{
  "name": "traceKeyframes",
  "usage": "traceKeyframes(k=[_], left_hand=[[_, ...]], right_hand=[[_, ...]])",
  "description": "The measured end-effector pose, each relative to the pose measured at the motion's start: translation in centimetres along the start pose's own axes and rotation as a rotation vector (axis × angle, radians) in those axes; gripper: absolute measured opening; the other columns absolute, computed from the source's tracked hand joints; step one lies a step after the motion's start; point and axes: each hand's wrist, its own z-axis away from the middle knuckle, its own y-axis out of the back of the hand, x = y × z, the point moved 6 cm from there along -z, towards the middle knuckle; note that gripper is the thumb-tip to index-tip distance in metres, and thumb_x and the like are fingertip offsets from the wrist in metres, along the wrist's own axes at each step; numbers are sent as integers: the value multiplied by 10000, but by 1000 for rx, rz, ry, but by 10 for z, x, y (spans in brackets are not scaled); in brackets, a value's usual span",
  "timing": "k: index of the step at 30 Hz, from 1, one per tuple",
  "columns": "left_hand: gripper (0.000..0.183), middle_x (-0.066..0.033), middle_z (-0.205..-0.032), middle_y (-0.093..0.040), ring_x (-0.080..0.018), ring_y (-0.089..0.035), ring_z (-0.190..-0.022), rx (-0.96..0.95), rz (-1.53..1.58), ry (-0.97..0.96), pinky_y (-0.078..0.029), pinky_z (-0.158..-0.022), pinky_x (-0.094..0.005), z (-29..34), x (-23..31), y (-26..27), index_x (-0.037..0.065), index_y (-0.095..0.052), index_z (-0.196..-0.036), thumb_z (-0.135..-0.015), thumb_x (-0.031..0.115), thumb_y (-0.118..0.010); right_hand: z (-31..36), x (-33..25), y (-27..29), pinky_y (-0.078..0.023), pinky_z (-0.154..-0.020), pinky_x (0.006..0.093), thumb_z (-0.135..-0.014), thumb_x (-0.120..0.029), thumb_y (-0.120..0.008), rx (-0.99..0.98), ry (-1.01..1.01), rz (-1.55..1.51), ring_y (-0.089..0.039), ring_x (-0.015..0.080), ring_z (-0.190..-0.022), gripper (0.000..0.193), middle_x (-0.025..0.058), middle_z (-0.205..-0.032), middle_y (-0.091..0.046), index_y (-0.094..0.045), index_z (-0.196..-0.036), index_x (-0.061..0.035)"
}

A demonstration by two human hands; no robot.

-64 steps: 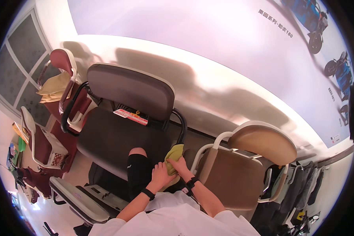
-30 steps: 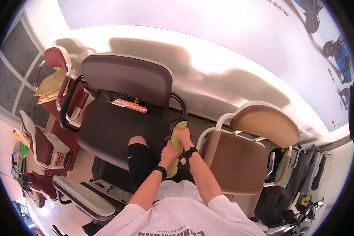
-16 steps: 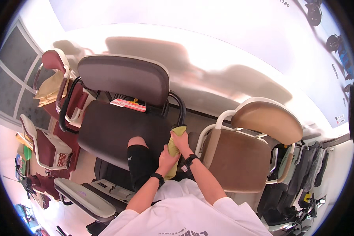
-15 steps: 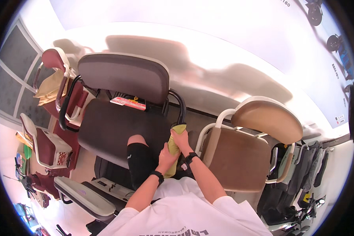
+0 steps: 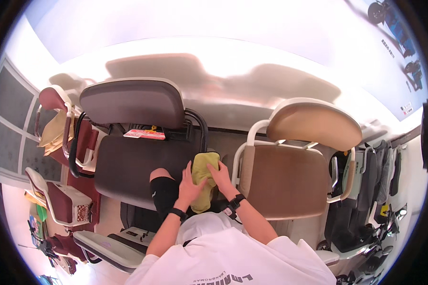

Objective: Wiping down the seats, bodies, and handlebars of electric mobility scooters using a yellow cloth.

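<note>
Both hands press a yellow-green cloth (image 5: 205,178) against the dark seat's right armrest.

Left hand (image 5: 189,184) lies flat and open on the cloth's lower fold; right hand (image 5: 221,175) clasps its upper edge. Firm strokes along the black armrest tube (image 5: 202,127) would suit; the dark seat (image 5: 138,164) gives room leftward, while the tan seat (image 5: 283,183) crowds the right.

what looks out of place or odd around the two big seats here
A red and white card lies loose and slightly askew on the dark brown seat, just below its backrest. Otherwise nothing looks spilled or damaged. Both hands, left and right, press a yellow-green cloth between the seats.
</note>
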Motion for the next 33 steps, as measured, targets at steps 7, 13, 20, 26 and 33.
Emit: traceKeyframes(k=[7, 13, 20, 26, 33], left_hand=[[662, -172, -1527, -438, -417, -551, -1289, -135, -86, -389, -525, -1002, -464, -16, 75, 12, 87, -474, -1419, -822, 140, -754], [327, -197, -1042, -691, -423, -665, -1010, -493, -126, -285, -547, -826, -480, -10, 110, -22, 55, -586, -1108, -827, 128, -735], [369, -221, -1200, -646, -419, -629, -1115, -360, -45, -356, -533, -897, -465, -24, 198, -33, 49, -610, -1184, -832, 91, -715], [843, -286, -1561, -296, -478, -467, -1352, 71, -82, -420, -456, -1094, -491, -53, 194, -112, 15, -290, -1546, -839, 134, -735], [928, -325, -1540, -290, -511, -463, -1338, -94, 176, -49, -450, -1103, -504, -37, 115, -189, -54, -148, -1573, -852, 148, -697]], right_hand=[[60, -77, 38, -507, -961, 299, -947, -74, -692, -165, 247, -10, -641, 155, -1072, 359, 54, -1172, -675, -635, -1293, 4], [120, -109, 109, -529, -872, 264, -945, -60, -696, -206, 128, 22, -622, 71, -987, 334, 16, -1098, -697, -630, -1264, 13], [133, -115, 197, -528, -731, 259, -927, -108, -728, 484, 238, 234, -601, 74, -767, 247, -19, -828, -649, -675, -1131, 20], [53, -42, 150, -469, -1052, 472, -839, -269, -800, 358, 482, 889, -513, 432, -1275, 746, 265, -1364, -499, -441, -1438, -6], [22, 45, 136, -440, -1097, 431, -892, -265, -747, 204, 184, 546, -513, 417, -1298, 721, 261, -1437, -474, -403, -1468, 0]])
